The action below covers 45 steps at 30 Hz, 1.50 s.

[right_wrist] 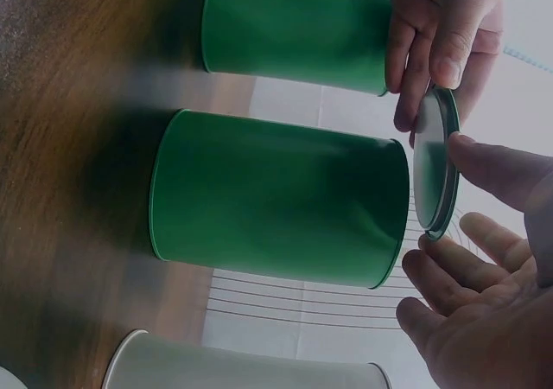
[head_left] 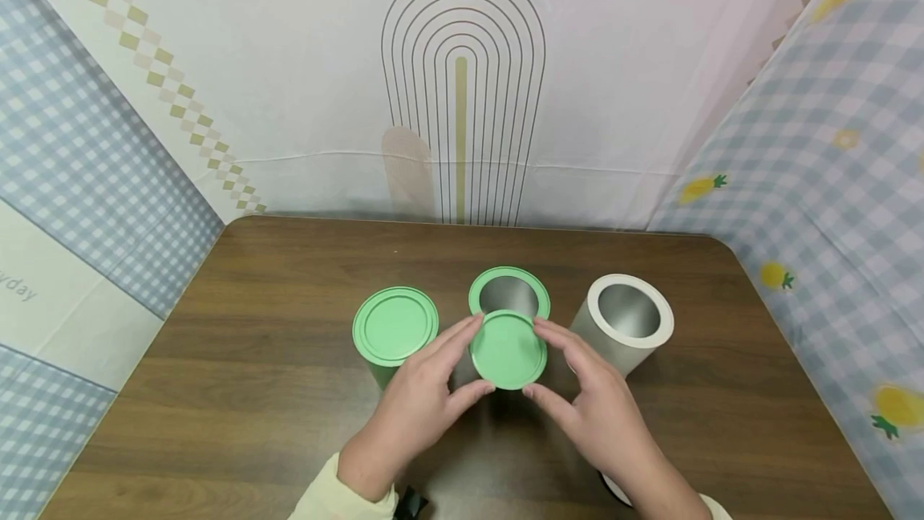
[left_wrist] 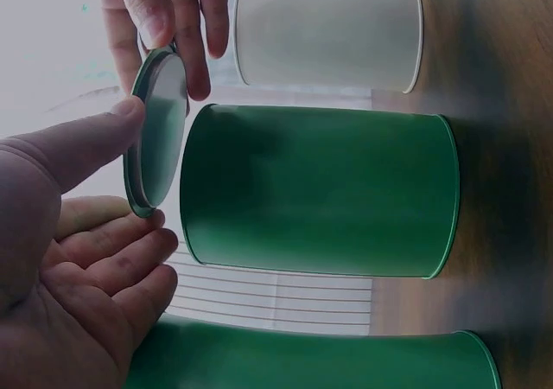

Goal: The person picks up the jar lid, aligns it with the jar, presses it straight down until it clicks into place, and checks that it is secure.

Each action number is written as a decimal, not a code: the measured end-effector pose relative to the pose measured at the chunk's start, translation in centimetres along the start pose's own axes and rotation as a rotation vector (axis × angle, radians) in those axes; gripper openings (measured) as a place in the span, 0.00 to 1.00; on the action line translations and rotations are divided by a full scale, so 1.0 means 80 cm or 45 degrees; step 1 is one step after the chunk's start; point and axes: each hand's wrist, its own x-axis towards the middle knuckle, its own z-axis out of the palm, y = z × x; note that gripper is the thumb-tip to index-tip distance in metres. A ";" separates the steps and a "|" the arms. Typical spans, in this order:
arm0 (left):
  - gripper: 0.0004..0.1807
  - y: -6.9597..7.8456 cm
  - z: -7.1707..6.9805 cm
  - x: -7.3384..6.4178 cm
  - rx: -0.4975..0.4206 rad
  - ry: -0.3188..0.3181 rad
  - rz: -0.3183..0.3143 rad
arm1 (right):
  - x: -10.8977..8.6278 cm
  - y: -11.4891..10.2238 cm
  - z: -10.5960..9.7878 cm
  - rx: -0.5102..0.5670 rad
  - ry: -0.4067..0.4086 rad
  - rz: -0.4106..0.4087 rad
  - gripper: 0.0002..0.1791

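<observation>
Both hands hold a round green lid (head_left: 508, 350) level between them, thumbs on its near edge and fingertips on its far edge. The left hand (head_left: 422, 400) pinches the left side; the right hand (head_left: 599, 404) pinches the right side. In the wrist views the silvery underside of the lid (left_wrist: 164, 134) faces the mouth of the middle green can (right_wrist: 281, 199), a small gap apart. From the head view, this can's open rim (head_left: 476, 295) shows just beyond the lid, with a metallic interior.
Left of the hands stands another green can (head_left: 395, 326) with its lid on. To the right is an open white can (head_left: 609, 343). A white round piece (head_left: 615, 490) lies partly hidden under the right forearm. The brown wooden table (head_left: 238, 327) meets hanging cloths behind and at both sides.
</observation>
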 end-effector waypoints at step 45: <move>0.39 0.004 0.009 0.017 0.033 -0.096 -0.168 | 0.023 0.012 -0.002 -0.036 -0.093 0.091 0.39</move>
